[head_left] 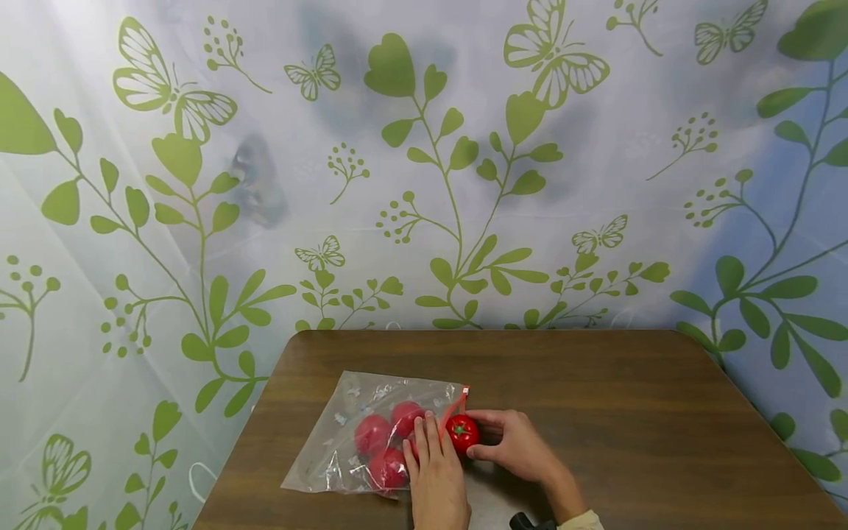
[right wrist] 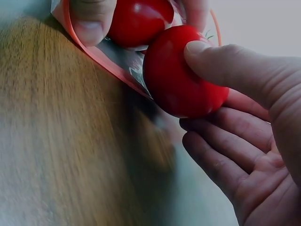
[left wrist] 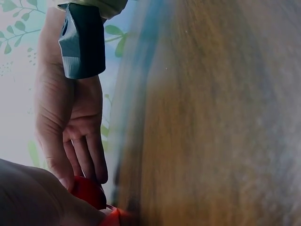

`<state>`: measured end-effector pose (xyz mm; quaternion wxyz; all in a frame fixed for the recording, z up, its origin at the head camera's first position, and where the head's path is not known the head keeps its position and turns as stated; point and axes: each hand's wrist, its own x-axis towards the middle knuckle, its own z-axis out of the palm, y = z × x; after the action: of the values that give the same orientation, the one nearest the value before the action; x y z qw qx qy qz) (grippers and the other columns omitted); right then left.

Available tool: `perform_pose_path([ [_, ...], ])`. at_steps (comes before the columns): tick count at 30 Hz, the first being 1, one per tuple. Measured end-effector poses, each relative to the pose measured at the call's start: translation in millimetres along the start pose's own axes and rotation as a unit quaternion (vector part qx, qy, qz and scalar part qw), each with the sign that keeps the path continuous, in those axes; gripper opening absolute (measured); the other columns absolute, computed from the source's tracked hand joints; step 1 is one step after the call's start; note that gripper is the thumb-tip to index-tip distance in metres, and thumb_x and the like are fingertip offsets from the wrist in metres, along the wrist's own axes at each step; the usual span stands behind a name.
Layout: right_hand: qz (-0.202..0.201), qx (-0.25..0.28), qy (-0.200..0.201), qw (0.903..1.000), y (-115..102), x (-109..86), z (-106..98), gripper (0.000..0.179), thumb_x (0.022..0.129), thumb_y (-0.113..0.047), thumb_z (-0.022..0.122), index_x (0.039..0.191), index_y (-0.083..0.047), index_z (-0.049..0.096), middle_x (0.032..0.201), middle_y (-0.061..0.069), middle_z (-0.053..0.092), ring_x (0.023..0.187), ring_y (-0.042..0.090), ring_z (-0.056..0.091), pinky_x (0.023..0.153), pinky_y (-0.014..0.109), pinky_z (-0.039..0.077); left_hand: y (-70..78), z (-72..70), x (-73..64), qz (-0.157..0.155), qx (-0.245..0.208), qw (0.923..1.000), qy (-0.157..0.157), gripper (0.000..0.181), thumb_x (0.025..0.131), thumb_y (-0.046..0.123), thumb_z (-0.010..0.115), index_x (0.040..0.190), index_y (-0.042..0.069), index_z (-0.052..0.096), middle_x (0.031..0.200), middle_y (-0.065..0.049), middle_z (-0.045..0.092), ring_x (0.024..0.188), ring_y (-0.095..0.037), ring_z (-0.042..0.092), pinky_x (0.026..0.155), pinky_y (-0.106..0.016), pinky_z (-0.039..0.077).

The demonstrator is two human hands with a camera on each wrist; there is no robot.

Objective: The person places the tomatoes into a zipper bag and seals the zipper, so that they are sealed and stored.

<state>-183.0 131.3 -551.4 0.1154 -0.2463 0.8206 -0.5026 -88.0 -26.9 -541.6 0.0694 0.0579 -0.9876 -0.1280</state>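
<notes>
A clear zip bag (head_left: 331, 442) with an orange-red edge lies on the table, several red tomatoes (head_left: 372, 434) inside. My left hand (head_left: 437, 471) lies over its mouth end, fingers on top, holding it; in the right wrist view the left thumb (right wrist: 89, 28) and a fingertip stand either side of a tomato (right wrist: 138, 21) at the mouth. Right at the opening, my right hand (head_left: 520, 449) pinches another tomato (head_left: 462, 434), green-topped, between thumb and fingers. The left wrist view shows the right hand (left wrist: 70, 117) around that tomato (left wrist: 89, 192), partly hidden by the left hand.
The brown wooden table (head_left: 616, 412) extends to the right of both hands. Behind it hangs a pale cloth (head_left: 424, 184) printed with green leaves and butterflies. A dark strap piece (head_left: 526, 521) sits at the right wrist.
</notes>
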Motion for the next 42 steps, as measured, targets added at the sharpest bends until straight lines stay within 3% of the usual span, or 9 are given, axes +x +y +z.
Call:
perform_pose_path([
  [5, -0.004, -0.005, 0.003, 1.0, 0.4, 3.6, 4.2, 0.065, 0.09, -0.032, 0.093, 0.144, -0.005, 0.07, 0.141, 0.019, 0.074, 0.124, 0.032, 0.077, 0.102, 0.045, 0.063, 0.0, 0.8, -0.6, 0.003, -0.001, 1.0, 0.008, 0.105, 0.07, 0.003, 0.096, 0.162, -0.003, 0.045, 0.175, -0.023, 0.036, 0.165, -0.045, 0.028, 0.132, -0.07, 0.024],
  [12, -0.009, -0.015, 0.017, 0.9997, -2.9, 7.8, 10.2, 0.066, 0.088, -0.031, 0.094, 0.144, -0.005, 0.07, 0.141, 0.02, 0.074, 0.122, 0.033, 0.077, 0.102, 0.047, 0.063, -0.8, 2.9, -1.9, 0.017, 0.007, 0.9994, 0.03, 0.099, 0.065, 0.005, 0.099, 0.153, -0.003, 0.055, 0.174, -0.025, 0.036, 0.164, -0.046, 0.03, 0.131, -0.071, 0.025],
  [24, -0.012, -0.043, 0.049, 0.9978, -8.6, 11.4, 18.6, 0.064, 0.087, -0.025, 0.095, 0.143, -0.006, 0.072, 0.142, 0.018, 0.073, 0.125, 0.032, 0.076, 0.105, 0.05, 0.06, 1.4, 4.3, -2.5, 0.012, 0.002, 0.9993, 0.036, 0.105, 0.066, 0.002, 0.098, 0.159, -0.002, 0.049, 0.176, -0.023, 0.033, 0.165, -0.045, 0.029, 0.132, -0.07, 0.022],
  [34, -0.012, -0.083, 0.05, 0.9953, -10.4, 15.3, 22.4, 0.063, 0.089, -0.032, 0.093, 0.144, -0.009, 0.072, 0.141, 0.012, 0.075, 0.125, 0.028, 0.076, 0.108, 0.054, 0.059, 2.9, 1.7, -0.2, 0.006, -0.011, 0.9999, 0.011, 0.108, 0.067, -0.001, 0.097, 0.162, -0.001, 0.045, 0.178, -0.021, 0.031, 0.167, -0.045, 0.026, 0.134, -0.07, 0.016],
  [42, -0.02, -0.086, 0.05, 0.9948, -10.5, 16.0, 24.3, 0.061, 0.089, -0.034, 0.092, 0.143, -0.012, 0.073, 0.139, 0.009, 0.076, 0.125, 0.027, 0.076, 0.108, 0.054, 0.058, 0.6, -0.7, 0.1, 0.009, 0.0, 0.9999, -0.006, 0.108, 0.067, -0.002, 0.097, 0.162, 0.001, 0.047, 0.178, -0.02, 0.031, 0.167, -0.044, 0.026, 0.134, -0.07, 0.018],
])
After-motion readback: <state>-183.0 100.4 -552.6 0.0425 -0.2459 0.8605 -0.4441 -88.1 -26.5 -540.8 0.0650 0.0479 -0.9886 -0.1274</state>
